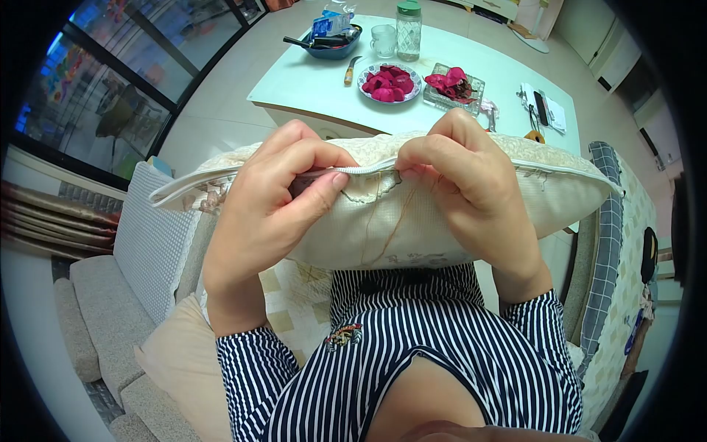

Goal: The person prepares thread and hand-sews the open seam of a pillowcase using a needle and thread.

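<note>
A cream cushion (434, 232) lies across my lap, its zipped edge facing up. Along that edge runs a white zipper (368, 169), with loose brown thread (398, 221) hanging from the fabric beneath it. My left hand (276, 199) pinches the zipper edge between thumb and fingers, left of the middle. On the other side, my right hand (475, 184) has its fingertips closed on the same zipper edge. Between the hands the fabric below the zipper gapes along a dark, frayed line. Whether a needle is in the right fingertips is hidden.
Beyond the cushion stands a white table (309, 96) with a plate (361, 90) of dark pink petals, a glass tray (479, 96), a knife (350, 71), a green-lidded jar (409, 33), a mug (383, 43) and a blue basket (342, 53). A grey sofa (110, 317) is at the left.
</note>
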`<state>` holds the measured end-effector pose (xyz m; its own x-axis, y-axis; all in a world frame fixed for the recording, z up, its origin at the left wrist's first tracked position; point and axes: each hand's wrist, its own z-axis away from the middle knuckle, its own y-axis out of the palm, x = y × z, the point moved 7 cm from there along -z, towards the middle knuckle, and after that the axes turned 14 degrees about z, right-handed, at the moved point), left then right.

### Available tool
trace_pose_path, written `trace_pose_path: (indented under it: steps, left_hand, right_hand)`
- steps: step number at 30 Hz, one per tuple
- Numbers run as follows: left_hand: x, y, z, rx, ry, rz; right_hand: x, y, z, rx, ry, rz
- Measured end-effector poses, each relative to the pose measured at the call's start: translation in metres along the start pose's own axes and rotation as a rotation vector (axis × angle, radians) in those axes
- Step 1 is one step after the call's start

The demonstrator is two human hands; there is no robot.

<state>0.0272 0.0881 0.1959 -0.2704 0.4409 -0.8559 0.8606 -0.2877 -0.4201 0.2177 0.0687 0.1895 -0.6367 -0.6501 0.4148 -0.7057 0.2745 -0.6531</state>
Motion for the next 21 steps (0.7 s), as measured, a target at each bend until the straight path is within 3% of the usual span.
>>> trace_pose_path:
  steps: [9,16,21]
  left_hand:
    - [0.008,0.002,-0.005,0.138,-0.103,0.155]
    - [0.009,0.003,-0.005,0.103,-0.091,0.152]
    - [-0.011,-0.005,0.002,-0.056,0.028,-0.212]
  right_hand:
    - [-0.006,0.005,-0.001,0.017,0.027,-0.118]
    - [-0.009,0.011,-0.005,-0.001,-0.008,-0.099]
    - [-0.010,0.013,-0.007,-0.045,-0.045,-0.074]
